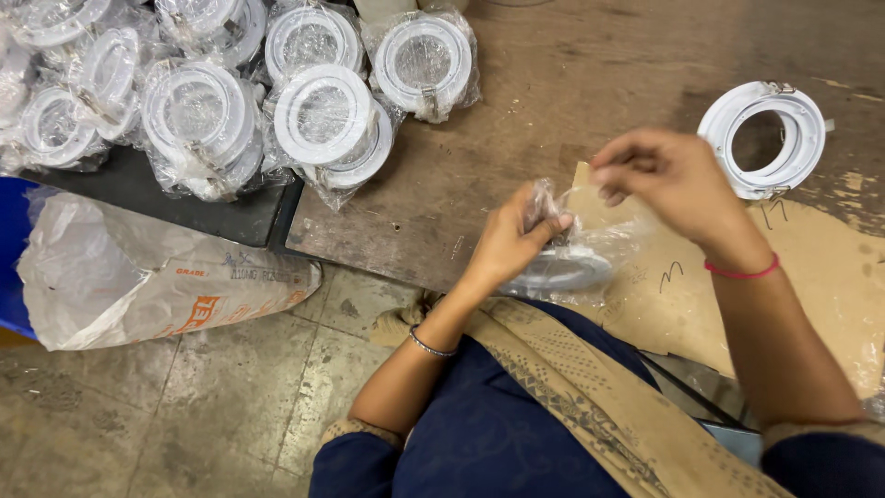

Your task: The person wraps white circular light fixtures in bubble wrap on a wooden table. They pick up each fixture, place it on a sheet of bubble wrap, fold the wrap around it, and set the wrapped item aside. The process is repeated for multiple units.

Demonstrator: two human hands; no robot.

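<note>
Presently: left hand [512, 242] and right hand [666, 175], both pinched on clear plastic bag [590, 244] w/ white ring fitting [562, 272] inside, above bench edge. Loose white ring [763, 138] nearby at right; bagged rings [332, 120] piled upper left.

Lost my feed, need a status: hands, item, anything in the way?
Left hand pinching clear bag. Right hand gripping its top. White ring inside. Bare ring beside, apart.

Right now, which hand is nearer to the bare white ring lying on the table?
Right. The right hand is just beside the bare white ring, on its left, not touching it. The left hand is farther away, holding the clear bag.
</note>
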